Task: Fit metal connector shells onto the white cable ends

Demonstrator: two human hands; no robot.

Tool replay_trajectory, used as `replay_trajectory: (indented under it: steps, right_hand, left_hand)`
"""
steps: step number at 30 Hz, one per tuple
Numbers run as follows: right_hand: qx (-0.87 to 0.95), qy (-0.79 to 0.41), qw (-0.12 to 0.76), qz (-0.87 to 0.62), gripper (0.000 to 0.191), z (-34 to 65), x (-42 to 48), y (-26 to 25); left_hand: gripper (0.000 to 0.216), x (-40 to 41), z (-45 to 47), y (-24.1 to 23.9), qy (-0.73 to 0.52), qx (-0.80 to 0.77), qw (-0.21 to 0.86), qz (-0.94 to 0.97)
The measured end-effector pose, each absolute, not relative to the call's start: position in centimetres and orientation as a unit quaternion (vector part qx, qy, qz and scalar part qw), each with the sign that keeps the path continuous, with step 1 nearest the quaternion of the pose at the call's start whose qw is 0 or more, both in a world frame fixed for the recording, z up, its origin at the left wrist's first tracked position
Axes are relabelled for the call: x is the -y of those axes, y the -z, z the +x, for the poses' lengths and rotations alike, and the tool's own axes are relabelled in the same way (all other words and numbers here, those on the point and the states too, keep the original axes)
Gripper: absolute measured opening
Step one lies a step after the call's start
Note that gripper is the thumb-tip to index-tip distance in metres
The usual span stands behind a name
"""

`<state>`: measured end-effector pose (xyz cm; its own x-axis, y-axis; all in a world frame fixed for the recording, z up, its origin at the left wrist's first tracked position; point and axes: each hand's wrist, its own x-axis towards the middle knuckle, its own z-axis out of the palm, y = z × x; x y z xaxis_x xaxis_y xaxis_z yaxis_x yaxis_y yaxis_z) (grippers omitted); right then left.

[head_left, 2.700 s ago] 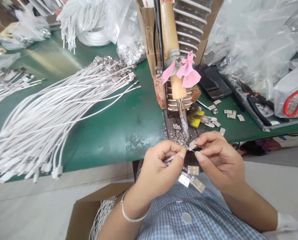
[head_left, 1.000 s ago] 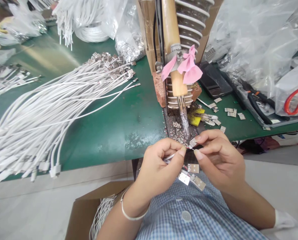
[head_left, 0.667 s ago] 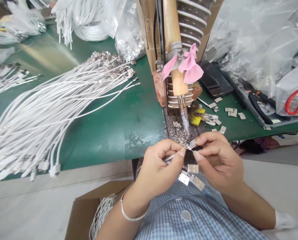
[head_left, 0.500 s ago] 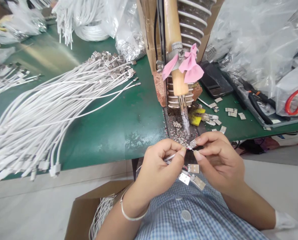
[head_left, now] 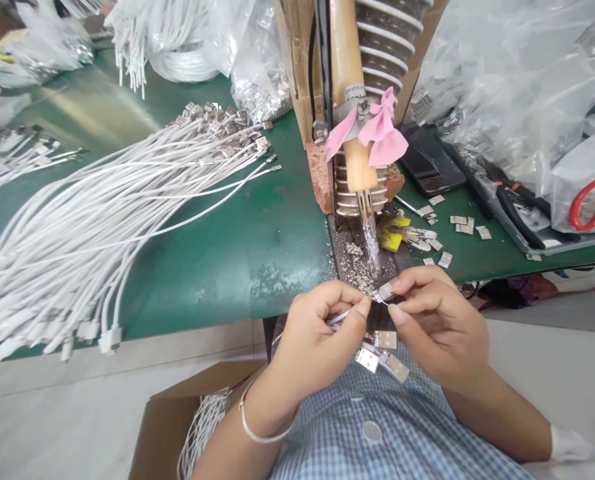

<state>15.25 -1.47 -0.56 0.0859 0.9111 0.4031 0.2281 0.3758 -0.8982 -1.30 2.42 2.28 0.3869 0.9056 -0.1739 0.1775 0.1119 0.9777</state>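
A: A green bench [head_left: 287, 247] stretches wide, and left of the soldering iron [head_left: 361, 160] sprawls a huge bundle of white cables [head_left: 127, 207]!

B: The iron itself points tip-down, and just on its near side, here come the hands!

A: Left hand [head_left: 327, 327]: thumb and forefinger clamped together on a slim white cable [head_left: 338, 319].

B: Right hand [head_left: 440, 327]: fingertips pinching a metal connector [head_left: 385, 291], right beside the iron's tip.

A: Touching it?

B: Can't tell! Three loose-hanging connectors [head_left: 396, 367] jut out between the hands, nearer the wearer than the iron.
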Motion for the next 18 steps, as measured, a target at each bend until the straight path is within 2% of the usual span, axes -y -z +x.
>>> replay_trajectory:
  steps: [5, 18]
  right_hand:
    - [0.572, -0.341, 0.579, -0.471, 0.02, 15.24, 1.24, 0.4]
    - [0.583, -0.301, 0.581, -0.481, 0.017, 15.18, 0.59, 0.04]
  left_hand:
    - [0.015, -2.67, -1.07, -2.3, -0.312, -0.456, 0.587, 0.592]
    - [0.014, -2.88, -0.69, -2.06, -0.344, -0.448, 0.581, 0.585]
